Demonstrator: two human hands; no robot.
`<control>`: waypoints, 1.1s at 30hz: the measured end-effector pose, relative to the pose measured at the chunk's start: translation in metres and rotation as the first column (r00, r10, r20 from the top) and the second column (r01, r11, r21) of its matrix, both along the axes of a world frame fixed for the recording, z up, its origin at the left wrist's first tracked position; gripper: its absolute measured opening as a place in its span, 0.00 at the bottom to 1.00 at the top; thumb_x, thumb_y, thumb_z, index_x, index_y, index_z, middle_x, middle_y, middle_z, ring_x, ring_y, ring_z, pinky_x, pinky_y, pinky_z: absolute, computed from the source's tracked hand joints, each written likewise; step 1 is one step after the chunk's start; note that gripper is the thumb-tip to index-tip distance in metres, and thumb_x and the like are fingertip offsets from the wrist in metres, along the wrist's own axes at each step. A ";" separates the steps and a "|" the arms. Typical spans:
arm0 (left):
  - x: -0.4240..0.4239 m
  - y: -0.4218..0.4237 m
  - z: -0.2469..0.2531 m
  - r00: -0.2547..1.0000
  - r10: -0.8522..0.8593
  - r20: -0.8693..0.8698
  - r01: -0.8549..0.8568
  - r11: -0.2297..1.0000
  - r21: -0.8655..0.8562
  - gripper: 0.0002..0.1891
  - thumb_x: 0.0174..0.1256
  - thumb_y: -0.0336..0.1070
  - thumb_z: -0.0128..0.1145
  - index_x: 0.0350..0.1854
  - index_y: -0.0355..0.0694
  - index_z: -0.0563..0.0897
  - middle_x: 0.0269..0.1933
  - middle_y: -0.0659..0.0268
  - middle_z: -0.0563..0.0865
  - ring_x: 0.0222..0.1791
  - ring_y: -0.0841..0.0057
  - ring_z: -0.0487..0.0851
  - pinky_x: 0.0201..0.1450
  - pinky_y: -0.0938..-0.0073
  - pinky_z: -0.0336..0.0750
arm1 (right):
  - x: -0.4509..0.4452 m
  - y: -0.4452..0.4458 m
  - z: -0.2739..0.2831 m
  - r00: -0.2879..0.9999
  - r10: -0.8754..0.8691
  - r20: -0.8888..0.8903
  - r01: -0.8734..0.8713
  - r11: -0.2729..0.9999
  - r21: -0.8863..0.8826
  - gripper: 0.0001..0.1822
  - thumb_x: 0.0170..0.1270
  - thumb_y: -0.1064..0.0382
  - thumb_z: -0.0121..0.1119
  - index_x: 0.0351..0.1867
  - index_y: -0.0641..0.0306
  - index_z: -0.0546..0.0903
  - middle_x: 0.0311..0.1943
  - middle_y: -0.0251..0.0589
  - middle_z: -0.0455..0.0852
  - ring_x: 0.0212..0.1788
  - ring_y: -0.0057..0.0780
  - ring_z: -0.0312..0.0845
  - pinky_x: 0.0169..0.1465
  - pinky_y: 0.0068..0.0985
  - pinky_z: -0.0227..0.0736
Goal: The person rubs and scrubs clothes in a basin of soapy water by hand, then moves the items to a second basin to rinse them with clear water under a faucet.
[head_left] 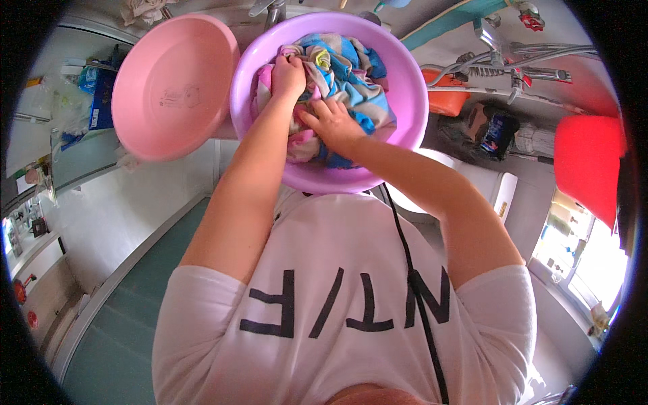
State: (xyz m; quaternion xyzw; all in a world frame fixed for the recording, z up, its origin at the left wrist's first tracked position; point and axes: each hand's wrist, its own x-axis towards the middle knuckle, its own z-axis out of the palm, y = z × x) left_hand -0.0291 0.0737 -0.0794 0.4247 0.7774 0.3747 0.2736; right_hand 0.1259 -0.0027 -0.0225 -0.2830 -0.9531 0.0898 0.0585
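A purple plastic basin (408,101) stands before me with a bunched, multicoloured cloth (359,93) of blue, grey, pink and yellow in it. At the cloth's upper left, my left hand (290,76) has its fingers curled around a fold. My right hand (334,124) lies lower and nearer the middle, palm down on the cloth with its fingers spread and bent. The fabric under both palms is hidden. A pink plastic basin (174,91), tilted and with nothing in it, is just left of the purple one.
A metal faucet (276,14) rises behind the purple basin. To the right are a chrome shower mixer (491,40) with hoses, an orange container (445,98) and a white toilet (435,157). Bags and packages crowd the left. A black cord (405,243) hangs over my white shirt.
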 end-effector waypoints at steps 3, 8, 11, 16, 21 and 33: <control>0.002 -0.011 -0.001 0.990 -0.109 -0.091 0.100 0.991 -0.092 0.18 0.64 0.41 0.42 0.39 0.26 0.73 0.34 0.37 0.81 0.39 0.43 0.80 0.43 0.51 0.75 | 0.000 0.037 -0.013 0.987 0.158 0.014 -0.158 0.972 0.176 0.19 0.54 0.61 0.50 0.51 0.48 0.73 0.49 0.42 0.71 0.53 0.41 0.67 0.54 0.37 0.66; 0.025 -0.035 -0.001 0.966 -0.134 -0.222 0.124 0.990 -0.061 0.18 0.65 0.43 0.45 0.43 0.29 0.69 0.30 0.38 0.81 0.33 0.41 0.80 0.38 0.46 0.75 | 0.024 0.055 -0.027 0.997 0.037 -0.068 -0.019 0.969 0.246 0.16 0.55 0.62 0.49 0.47 0.47 0.74 0.47 0.40 0.72 0.49 0.42 0.70 0.52 0.39 0.67; 0.045 -0.058 0.011 0.902 -0.203 -0.380 0.180 0.979 -0.095 0.16 0.64 0.44 0.45 0.41 0.32 0.70 0.31 0.40 0.81 0.30 0.44 0.82 0.33 0.51 0.78 | 0.040 0.077 -0.021 0.998 -0.054 -0.019 0.057 0.972 0.226 0.18 0.57 0.64 0.48 0.50 0.46 0.74 0.47 0.42 0.72 0.48 0.44 0.70 0.53 0.38 0.67; 0.077 -0.092 0.037 0.832 -0.393 -0.391 0.310 0.915 -0.258 0.16 0.64 0.45 0.47 0.41 0.34 0.72 0.33 0.45 0.83 0.32 0.51 0.84 0.35 0.55 0.79 | 0.065 0.112 -0.031 0.905 -0.408 -0.124 0.426 0.871 0.246 0.20 0.56 0.68 0.48 0.52 0.54 0.73 0.45 0.46 0.72 0.48 0.47 0.67 0.54 0.38 0.67; 0.061 -0.072 0.048 0.978 -0.172 -0.115 0.166 0.984 -0.058 0.16 0.65 0.42 0.44 0.45 0.32 0.69 0.37 0.42 0.81 0.38 0.44 0.81 0.42 0.51 0.75 | 0.022 0.074 -0.051 0.330 -0.796 -0.507 0.751 0.547 -0.369 0.12 0.50 0.74 0.51 0.39 0.68 0.77 0.37 0.58 0.77 0.44 0.57 0.72 0.50 0.44 0.68; 0.034 -0.047 0.018 0.698 -0.219 -0.681 0.316 0.949 0.019 0.16 0.61 0.47 0.52 0.45 0.44 0.71 0.42 0.51 0.76 0.37 0.53 0.81 0.32 0.57 0.79 | 0.057 0.049 -0.010 0.999 0.045 0.002 -0.044 0.967 0.251 0.10 0.55 0.65 0.50 0.38 0.49 0.77 0.36 0.37 0.77 0.42 0.37 0.76 0.44 0.36 0.70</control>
